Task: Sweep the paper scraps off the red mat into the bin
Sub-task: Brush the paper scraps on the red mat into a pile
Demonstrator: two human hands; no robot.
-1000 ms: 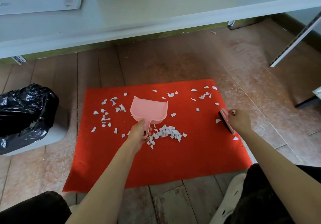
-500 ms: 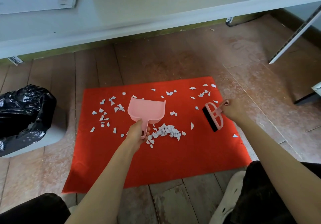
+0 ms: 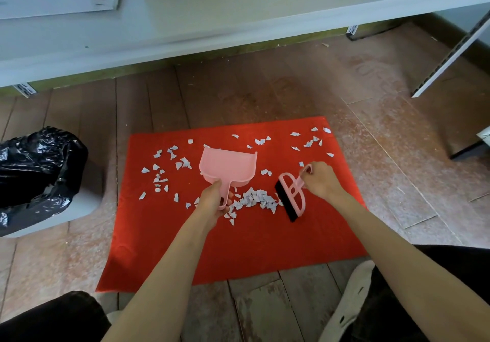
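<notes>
A red mat (image 3: 238, 251) lies on the wooden floor, strewn with white paper scraps. A heap of scraps (image 3: 256, 199) sits mid-mat; loose ones lie at the left (image 3: 159, 174) and far right (image 3: 310, 142). My left hand (image 3: 212, 199) grips the handle of a pink dustpan (image 3: 228, 166), whose mouth faces away from me. My right hand (image 3: 322, 179) holds a pink hand brush (image 3: 291, 195); its black bristles touch the heap's right edge. The bin (image 3: 34, 179), lined with a black bag, stands left of the mat.
A low white shelf (image 3: 238, 23) runs across the back, with a cardboard box and papers on it. A white slotted rail (image 3: 450, 49) leans at the right. My knees and a pale shoe (image 3: 347, 304) are at the near edge.
My right hand has swept the brush leftward across the mat, from its right edge up to the heap. The dustpan and my left hand have hardly moved.
</notes>
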